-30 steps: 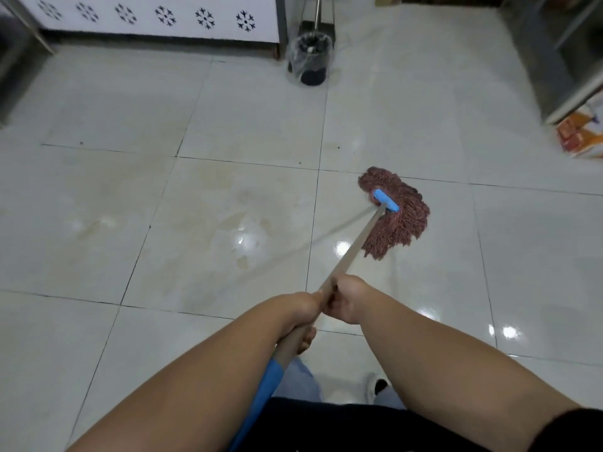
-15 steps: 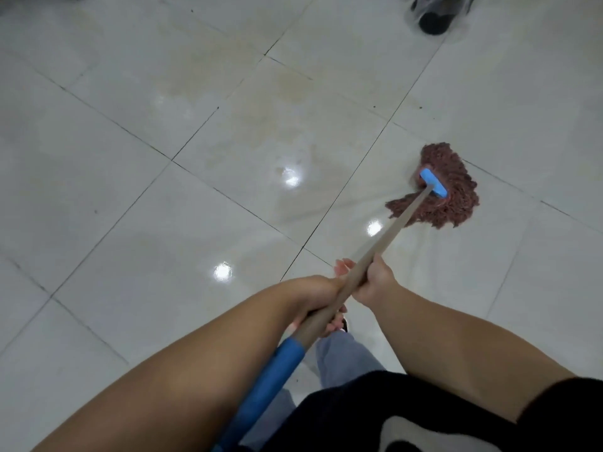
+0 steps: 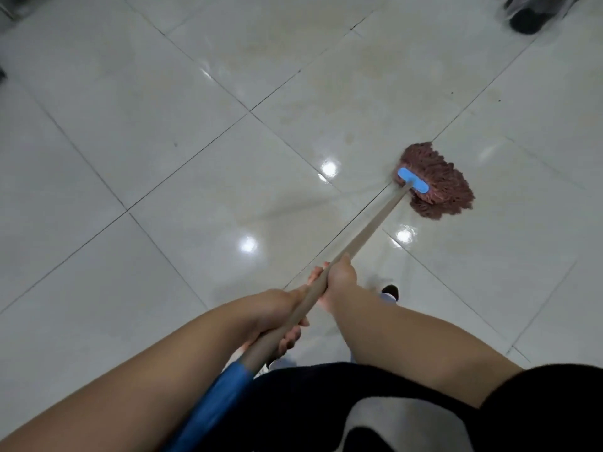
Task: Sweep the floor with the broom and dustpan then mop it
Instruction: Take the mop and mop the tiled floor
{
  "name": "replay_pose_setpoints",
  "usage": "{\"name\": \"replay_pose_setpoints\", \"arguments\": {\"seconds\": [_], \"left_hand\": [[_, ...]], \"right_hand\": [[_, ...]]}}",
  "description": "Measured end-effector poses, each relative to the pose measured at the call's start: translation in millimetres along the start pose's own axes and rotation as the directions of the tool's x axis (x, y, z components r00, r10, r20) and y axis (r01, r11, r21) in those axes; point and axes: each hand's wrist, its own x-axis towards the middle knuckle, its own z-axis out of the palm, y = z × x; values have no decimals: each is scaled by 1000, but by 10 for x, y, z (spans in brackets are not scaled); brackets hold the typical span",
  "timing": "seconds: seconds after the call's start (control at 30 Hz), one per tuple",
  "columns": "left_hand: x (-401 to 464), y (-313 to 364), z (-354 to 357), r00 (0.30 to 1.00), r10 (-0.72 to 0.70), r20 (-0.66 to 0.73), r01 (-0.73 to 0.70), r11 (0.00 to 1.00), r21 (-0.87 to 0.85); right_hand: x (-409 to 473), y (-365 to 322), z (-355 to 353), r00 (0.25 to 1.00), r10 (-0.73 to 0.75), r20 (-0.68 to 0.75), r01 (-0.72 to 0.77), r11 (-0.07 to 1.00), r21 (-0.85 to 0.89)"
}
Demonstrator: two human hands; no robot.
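Low in the middle of the view, both hands are wrapped round the mop handle [image 3: 365,230]. The left hand [image 3: 277,316] grips it nearer the body, fingers curled under the pole just above the blue sleeve [image 3: 212,406] that covers the near end. The right hand [image 3: 337,278] grips it a little farther along, fingers closed round the pole from the far side, with the fingertips showing on the left of it. The two hands sit close together but do not touch.

From the hands the pale pole slants up and to the right to a blue crossbar [image 3: 412,180]. Under and beyond the bar, the reddish-brown mop head [image 3: 437,187] lies spread flat on the floor [image 3: 146,141], right of centre, over a seam between tiles.

The floor is glossy pale tile with thin dark seams running diagonally, and it shows a few bright round reflections near the pole. A shoe [image 3: 390,291] peeks out just right of the right forearm. At the top right corner a dark object [image 3: 528,14] in clear plastic is blurred and cut off. A black garment [image 3: 359,402] fills the bottom edge.
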Motion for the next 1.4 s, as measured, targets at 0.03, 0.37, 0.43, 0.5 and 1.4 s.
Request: {"name": "replay_pose_setpoints", "arguments": {"seconds": [0.03,0.37,0.43,0.5,1.4], "left_hand": [[-54,-250,-129,1000,-2,4,2,999,-36],[-305,-1524,-771,990,-134,46,136,990,-48],[-208,-1474,-656,997,-71,10,71,998,-2],[-126,-1384,-544,998,-54,-20,55,998,17],[460,3711,338,986,-59,-159,96,966,240]], "right_hand": [[-37,273,65,1000,15,-3,-15,1000,-11],[-264,1613,354,986,159,-49,-165,974,-153],[-219,1555,330,991,111,-77,-121,984,-133],[-171,1459,274,991,70,-113,-84,988,-131],[171,-3124,990,998,-61,2,60,994,94]]}}
